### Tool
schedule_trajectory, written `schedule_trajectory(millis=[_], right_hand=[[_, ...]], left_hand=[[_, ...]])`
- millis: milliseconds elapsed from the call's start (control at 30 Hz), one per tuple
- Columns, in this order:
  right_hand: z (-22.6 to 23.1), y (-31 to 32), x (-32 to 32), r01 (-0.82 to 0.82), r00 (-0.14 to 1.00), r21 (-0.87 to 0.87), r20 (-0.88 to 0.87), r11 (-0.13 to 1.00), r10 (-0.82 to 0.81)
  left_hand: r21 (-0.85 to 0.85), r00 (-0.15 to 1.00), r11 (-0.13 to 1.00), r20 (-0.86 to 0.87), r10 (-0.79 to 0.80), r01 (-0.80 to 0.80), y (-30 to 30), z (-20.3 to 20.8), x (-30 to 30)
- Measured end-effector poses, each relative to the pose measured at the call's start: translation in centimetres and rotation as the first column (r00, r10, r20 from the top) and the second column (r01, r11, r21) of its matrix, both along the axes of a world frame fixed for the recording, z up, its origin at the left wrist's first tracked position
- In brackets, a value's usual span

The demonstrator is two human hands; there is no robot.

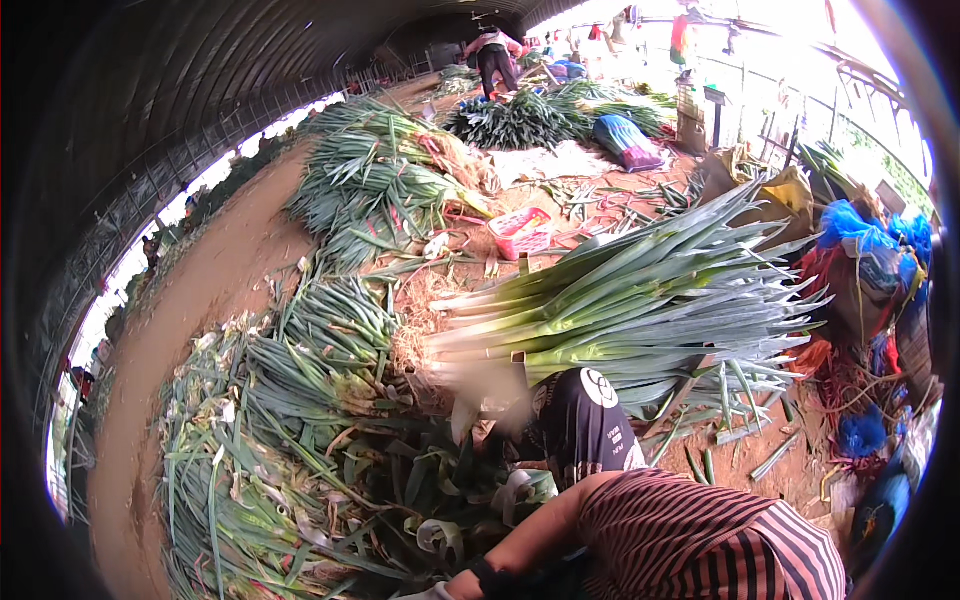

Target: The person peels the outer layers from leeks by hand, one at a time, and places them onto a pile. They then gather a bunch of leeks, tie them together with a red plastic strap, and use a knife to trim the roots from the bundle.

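My right arm in a striped short sleeve [690,530] crosses the lower right. Its forearm reaches toward the lower edge, with a dark band at the wrist. Only a pale, seemingly gloved bit of my right hand [436,592] shows there; the fingers are cut off, so I cannot tell what it holds. It is nearest to loose green leaves [440,535]. My left hand is out of sight. Beyond dark printed fabric over a knee [590,420] lies a big stack of long green onions [600,300], white stems and roots to the left, leaves to the right.
Heaps of green onions [370,180] and trimmed leaves [230,480] cover the left side. A pink basket [522,232] stands beyond the stack. Blue and red mesh bags [870,240] crowd the right. A person [494,60] bends at the far end. A dirt path [190,310] curves along the left.
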State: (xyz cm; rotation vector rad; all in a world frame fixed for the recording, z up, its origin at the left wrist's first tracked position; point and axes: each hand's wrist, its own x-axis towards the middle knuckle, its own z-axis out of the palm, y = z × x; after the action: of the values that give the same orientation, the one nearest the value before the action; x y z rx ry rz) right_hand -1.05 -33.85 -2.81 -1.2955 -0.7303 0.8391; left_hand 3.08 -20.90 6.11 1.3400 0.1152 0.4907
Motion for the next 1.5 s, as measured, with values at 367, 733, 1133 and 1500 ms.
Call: schedule_trajectory(millis=[367, 733, 1133, 1500], right_hand=[[-2.5, -6.8, 7.5, 0.6, 0.126, -0.211, 0.977, 0.772, 0.169], [1.0, 5.3, 11.7, 0.656, -0.223, 0.336, 0.942, 0.675, -0.252], [-8.5, -0.7, 4.5, -0.02, 0.967, -0.095, 0.25, 0.995, 0.043], [14.8, -16.5, -2.3, 0.164, 0.986, 0.189, -0.071, 0.968, -0.154]], left_hand=[[-0.025, 0.988, 0.987, -0.003, -0.157, 0.157, -3.2, 0.4, 0.0], [-0.034, 0.978, 0.978, -0.001, -0.208, 0.208, -4.7, 0.9, -0.7], [-0.063, 0.973, 0.972, -0.023, -0.229, 0.228, -3.2, 0.4, -1.4], [-0.084, 0.951, 0.948, -0.01, -0.31, 0.308, -4.7, 1.0, -1.7]])
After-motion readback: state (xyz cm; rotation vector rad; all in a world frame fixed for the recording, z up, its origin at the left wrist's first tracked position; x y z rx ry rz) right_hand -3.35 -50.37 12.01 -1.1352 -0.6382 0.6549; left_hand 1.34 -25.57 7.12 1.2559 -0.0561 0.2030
